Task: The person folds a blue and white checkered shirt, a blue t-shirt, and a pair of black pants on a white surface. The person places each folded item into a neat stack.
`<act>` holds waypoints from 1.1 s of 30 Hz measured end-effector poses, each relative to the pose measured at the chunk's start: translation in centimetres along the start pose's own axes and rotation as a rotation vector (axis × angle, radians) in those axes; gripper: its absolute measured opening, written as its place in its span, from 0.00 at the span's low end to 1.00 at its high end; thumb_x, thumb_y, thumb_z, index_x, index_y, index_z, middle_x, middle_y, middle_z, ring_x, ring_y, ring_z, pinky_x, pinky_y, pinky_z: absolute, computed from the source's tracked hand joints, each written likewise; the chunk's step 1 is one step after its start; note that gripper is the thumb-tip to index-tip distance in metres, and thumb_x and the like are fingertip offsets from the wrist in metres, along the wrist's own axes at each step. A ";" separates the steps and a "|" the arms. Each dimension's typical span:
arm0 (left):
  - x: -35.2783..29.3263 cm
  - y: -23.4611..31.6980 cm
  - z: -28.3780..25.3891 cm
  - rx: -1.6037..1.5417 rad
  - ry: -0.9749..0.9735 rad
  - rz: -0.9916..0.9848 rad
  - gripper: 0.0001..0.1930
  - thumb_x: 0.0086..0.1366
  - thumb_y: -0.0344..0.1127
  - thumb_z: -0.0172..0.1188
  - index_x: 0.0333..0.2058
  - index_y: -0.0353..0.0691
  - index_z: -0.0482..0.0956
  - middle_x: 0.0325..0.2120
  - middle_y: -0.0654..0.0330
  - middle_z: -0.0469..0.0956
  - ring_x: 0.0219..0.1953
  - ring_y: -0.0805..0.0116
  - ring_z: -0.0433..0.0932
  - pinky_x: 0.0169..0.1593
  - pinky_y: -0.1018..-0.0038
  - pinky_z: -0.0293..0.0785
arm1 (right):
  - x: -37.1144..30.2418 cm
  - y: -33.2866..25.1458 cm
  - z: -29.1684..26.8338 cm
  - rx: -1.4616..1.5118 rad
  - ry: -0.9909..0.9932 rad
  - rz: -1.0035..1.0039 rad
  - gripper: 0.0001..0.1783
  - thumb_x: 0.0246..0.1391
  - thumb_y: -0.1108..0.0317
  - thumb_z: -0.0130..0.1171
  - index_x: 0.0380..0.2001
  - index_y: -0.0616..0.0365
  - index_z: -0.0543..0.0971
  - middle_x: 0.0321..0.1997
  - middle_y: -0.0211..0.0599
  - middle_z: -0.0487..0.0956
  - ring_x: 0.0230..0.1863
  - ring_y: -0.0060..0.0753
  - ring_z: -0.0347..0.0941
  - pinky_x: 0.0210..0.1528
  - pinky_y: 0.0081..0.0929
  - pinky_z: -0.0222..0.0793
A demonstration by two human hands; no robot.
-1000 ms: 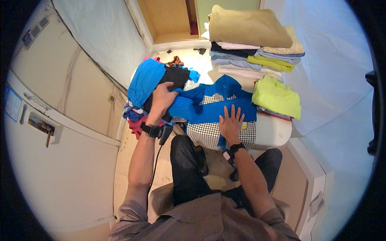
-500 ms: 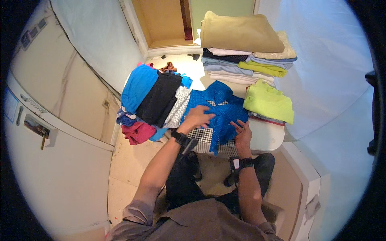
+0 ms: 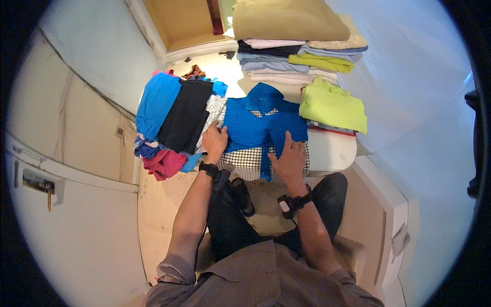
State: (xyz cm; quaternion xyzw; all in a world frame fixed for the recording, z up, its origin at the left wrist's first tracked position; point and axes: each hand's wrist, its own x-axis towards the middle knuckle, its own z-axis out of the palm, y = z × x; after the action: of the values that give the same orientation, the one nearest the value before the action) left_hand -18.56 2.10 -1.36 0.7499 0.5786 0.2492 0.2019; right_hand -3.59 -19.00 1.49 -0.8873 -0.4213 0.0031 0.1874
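A blue collared shirt (image 3: 255, 130) with a small dotted pattern lies spread on the white table before me, its collar at the far end. Black-and-white checked cloth (image 3: 240, 159) shows below the blue part and inside the collar. My left hand (image 3: 215, 140) is open at the shirt's left edge, thumb apart, beside a grey-and-white patterned garment (image 3: 217, 108). Over the shirt's lower right part, my right hand (image 3: 289, 161) is open with its fingers spread, resting on or just above the cloth.
To the left is a heap with a bright blue garment (image 3: 157, 105), a black one (image 3: 185, 115) and a dark pink one (image 3: 164, 163). Folded clothes under a tan cloth (image 3: 289, 20) stand at the back. A lime-green garment (image 3: 332, 107) tops a smaller stack on the white table (image 3: 335, 151).
My left hand has moved off the shirt's middle to its left edge. The right hand has shifted inward over the lower front. The shirt lies flatter, and the whole view has shifted slightly.
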 end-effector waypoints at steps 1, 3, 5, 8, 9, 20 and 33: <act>0.3 -0.1 0.4 0.003 0.026 0.004 0.20 0.59 0.40 0.68 0.50 0.44 0.83 0.35 0.53 0.86 0.42 0.48 0.84 0.47 0.55 0.77 | 0.0 0.5 0.5 -0.089 -0.048 0.010 0.46 0.51 0.49 0.67 0.68 0.60 0.62 0.57 0.59 0.75 0.58 0.62 0.71 0.54 0.56 0.70; 0.7 -0.8 0.6 -0.024 0.023 -0.005 0.19 0.58 0.35 0.66 0.49 0.44 0.84 0.34 0.53 0.86 0.42 0.49 0.84 0.46 0.55 0.78 | -0.2 1.5 0.9 0.038 -0.073 0.097 0.33 0.53 0.62 0.62 0.61 0.59 0.69 0.45 0.57 0.81 0.48 0.60 0.78 0.46 0.56 0.73; 0.8 -1.1 1.1 -0.046 0.008 -0.026 0.17 0.57 0.32 0.65 0.47 0.42 0.84 0.34 0.53 0.86 0.41 0.49 0.83 0.47 0.56 0.78 | 0.3 2.4 0.6 0.140 -0.084 0.190 0.27 0.53 0.66 0.60 0.57 0.59 0.73 0.39 0.56 0.82 0.41 0.59 0.80 0.43 0.57 0.74; 0.5 -0.5 0.9 0.062 0.142 0.107 0.16 0.55 0.29 0.64 0.45 0.40 0.84 0.40 0.50 0.84 0.44 0.48 0.81 0.49 0.56 0.77 | 1.8 4.5 0.9 0.236 0.153 0.125 0.22 0.51 0.68 0.64 0.51 0.60 0.78 0.34 0.56 0.83 0.36 0.53 0.81 0.43 0.52 0.75; 0.0 0.7 0.6 0.050 0.182 0.245 0.16 0.55 0.28 0.64 0.44 0.39 0.84 0.42 0.49 0.82 0.45 0.47 0.80 0.50 0.56 0.77 | 2.8 6.0 1.6 0.423 0.140 0.183 0.23 0.50 0.68 0.66 0.51 0.61 0.78 0.35 0.56 0.83 0.36 0.51 0.81 0.43 0.50 0.76; -2.6 3.5 5.3 0.231 -0.224 0.585 0.24 0.70 0.52 0.55 0.57 0.45 0.78 0.66 0.43 0.64 0.69 0.39 0.60 0.67 0.41 0.58 | 3.5 9.5 1.2 0.477 -0.043 0.347 0.36 0.38 0.67 0.77 0.55 0.58 0.77 0.42 0.53 0.83 0.46 0.51 0.80 0.51 0.44 0.75; -4.5 2.5 4.6 0.344 -0.231 0.575 0.35 0.68 0.69 0.47 0.64 0.54 0.73 0.73 0.45 0.51 0.75 0.36 0.42 0.70 0.33 0.40 | -0.8 6.7 1.4 0.048 0.239 0.003 0.28 0.59 0.58 0.61 0.62 0.51 0.72 0.67 0.48 0.69 0.68 0.64 0.60 0.68 0.59 0.57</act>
State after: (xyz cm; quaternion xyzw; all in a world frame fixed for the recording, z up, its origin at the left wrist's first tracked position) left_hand -14.77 -3.00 -4.17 0.9285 0.3505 0.1082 0.0585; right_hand 0.65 -22.94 -2.19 -0.8773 -0.3942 -0.0922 0.2577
